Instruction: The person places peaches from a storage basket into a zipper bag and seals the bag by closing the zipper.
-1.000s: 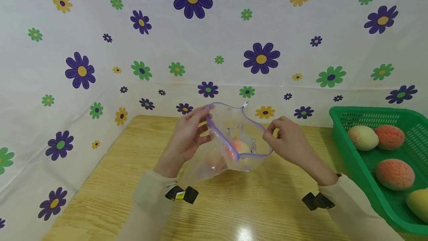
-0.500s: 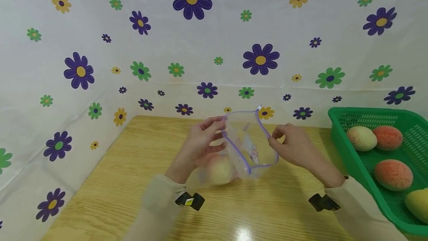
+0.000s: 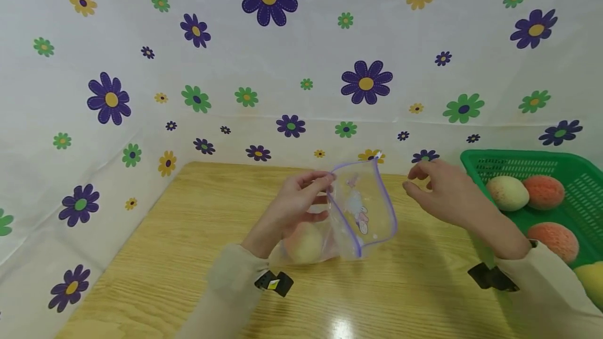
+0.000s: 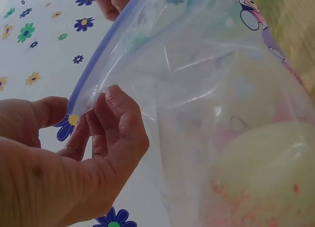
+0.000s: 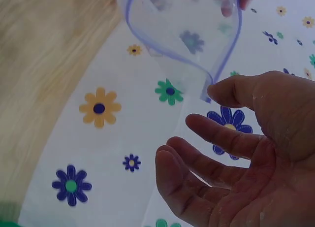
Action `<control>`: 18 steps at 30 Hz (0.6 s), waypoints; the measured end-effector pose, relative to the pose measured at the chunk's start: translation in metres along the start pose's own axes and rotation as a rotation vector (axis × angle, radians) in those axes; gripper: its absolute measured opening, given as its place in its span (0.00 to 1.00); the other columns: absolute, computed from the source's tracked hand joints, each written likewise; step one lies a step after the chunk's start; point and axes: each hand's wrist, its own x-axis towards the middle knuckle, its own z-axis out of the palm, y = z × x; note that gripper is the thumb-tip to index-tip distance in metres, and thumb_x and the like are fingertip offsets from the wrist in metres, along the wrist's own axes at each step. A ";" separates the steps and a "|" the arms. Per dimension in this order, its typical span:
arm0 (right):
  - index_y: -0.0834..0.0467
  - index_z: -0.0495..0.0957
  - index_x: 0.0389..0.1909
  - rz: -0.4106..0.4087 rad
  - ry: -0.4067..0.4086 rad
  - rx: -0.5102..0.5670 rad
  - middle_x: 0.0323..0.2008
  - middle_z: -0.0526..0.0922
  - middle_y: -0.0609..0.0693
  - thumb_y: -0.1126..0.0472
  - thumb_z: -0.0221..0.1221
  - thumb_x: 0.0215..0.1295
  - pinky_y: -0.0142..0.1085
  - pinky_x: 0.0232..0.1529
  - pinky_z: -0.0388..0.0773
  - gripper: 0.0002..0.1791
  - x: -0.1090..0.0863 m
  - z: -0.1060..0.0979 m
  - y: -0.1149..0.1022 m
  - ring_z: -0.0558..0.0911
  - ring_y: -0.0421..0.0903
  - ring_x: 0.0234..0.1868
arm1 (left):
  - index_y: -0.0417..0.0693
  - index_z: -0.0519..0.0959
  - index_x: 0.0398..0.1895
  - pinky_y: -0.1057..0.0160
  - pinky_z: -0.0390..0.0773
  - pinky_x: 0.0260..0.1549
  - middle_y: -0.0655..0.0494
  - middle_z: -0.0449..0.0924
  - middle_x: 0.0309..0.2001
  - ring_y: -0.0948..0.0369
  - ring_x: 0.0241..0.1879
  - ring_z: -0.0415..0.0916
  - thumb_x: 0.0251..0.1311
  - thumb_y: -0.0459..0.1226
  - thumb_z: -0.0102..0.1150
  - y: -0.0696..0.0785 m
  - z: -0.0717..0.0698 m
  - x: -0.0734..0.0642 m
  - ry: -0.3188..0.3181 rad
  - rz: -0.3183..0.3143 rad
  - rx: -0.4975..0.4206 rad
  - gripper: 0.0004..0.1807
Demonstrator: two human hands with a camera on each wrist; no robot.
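A clear zip bag [image 3: 360,208] with a purple seal and a small cartoon print stands with its mouth spread towards the head camera. My left hand [image 3: 299,198] pinches the seal edge at the left side of the mouth; the left wrist view shows thumb and fingers on that purple strip. Low in the bag sits a rounded, pale yellow and pinkish peach-like fruit [image 4: 261,178], seen through the plastic. My right hand [image 3: 447,192] is off the bag, between it and the green basket, with parted fingers holding nothing in the right wrist view [image 5: 236,153].
A green plastic basket [image 3: 476,171] on the right holds several similar fruits, among them a pale yellow one [image 3: 507,193] and a red one [image 3: 544,192]. Behind the wooden table [image 3: 212,203] hangs a white flowered cloth [image 3: 301,41].
My right hand has let go of the bag's right edge and moved right towards the basket. My left hand has shifted right and slightly down with the bag.
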 end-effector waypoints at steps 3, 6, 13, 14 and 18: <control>0.65 0.81 0.51 -0.002 -0.018 -0.042 0.50 0.83 0.67 0.52 0.58 0.73 0.55 0.43 0.83 0.20 0.001 -0.008 0.010 0.84 0.59 0.44 | 0.46 0.79 0.59 0.66 0.85 0.32 0.57 0.78 0.41 0.60 0.38 0.78 0.76 0.43 0.55 -0.005 0.004 0.002 -0.031 0.006 0.010 0.16; 0.66 0.80 0.52 0.005 -0.034 -0.082 0.50 0.83 0.69 0.52 0.59 0.72 0.56 0.43 0.83 0.21 0.001 -0.015 0.022 0.84 0.60 0.44 | 0.45 0.78 0.60 0.66 0.85 0.31 0.57 0.78 0.40 0.62 0.36 0.78 0.75 0.43 0.55 -0.009 0.009 0.003 -0.042 0.006 0.005 0.17; 0.68 0.78 0.54 0.053 -0.071 -0.171 0.50 0.82 0.71 0.52 0.59 0.71 0.58 0.43 0.82 0.22 -0.003 -0.033 0.060 0.83 0.63 0.44 | 0.45 0.78 0.61 0.67 0.86 0.31 0.57 0.78 0.42 0.63 0.38 0.79 0.75 0.43 0.56 -0.011 0.023 0.005 -0.069 -0.015 0.002 0.18; 0.68 0.78 0.53 0.052 -0.075 -0.177 0.49 0.82 0.72 0.52 0.59 0.72 0.58 0.42 0.82 0.23 -0.004 -0.035 0.066 0.83 0.62 0.43 | 0.46 0.78 0.60 0.67 0.86 0.31 0.57 0.78 0.42 0.62 0.38 0.79 0.74 0.43 0.57 -0.012 0.025 0.005 -0.066 -0.019 0.003 0.17; 0.72 0.77 0.55 0.067 -0.114 -0.193 0.48 0.82 0.73 0.54 0.59 0.73 0.57 0.39 0.82 0.23 -0.012 -0.041 0.089 0.84 0.63 0.41 | 0.46 0.78 0.61 0.66 0.86 0.30 0.56 0.79 0.43 0.62 0.38 0.79 0.74 0.43 0.57 -0.013 0.030 0.008 -0.051 -0.035 -0.020 0.18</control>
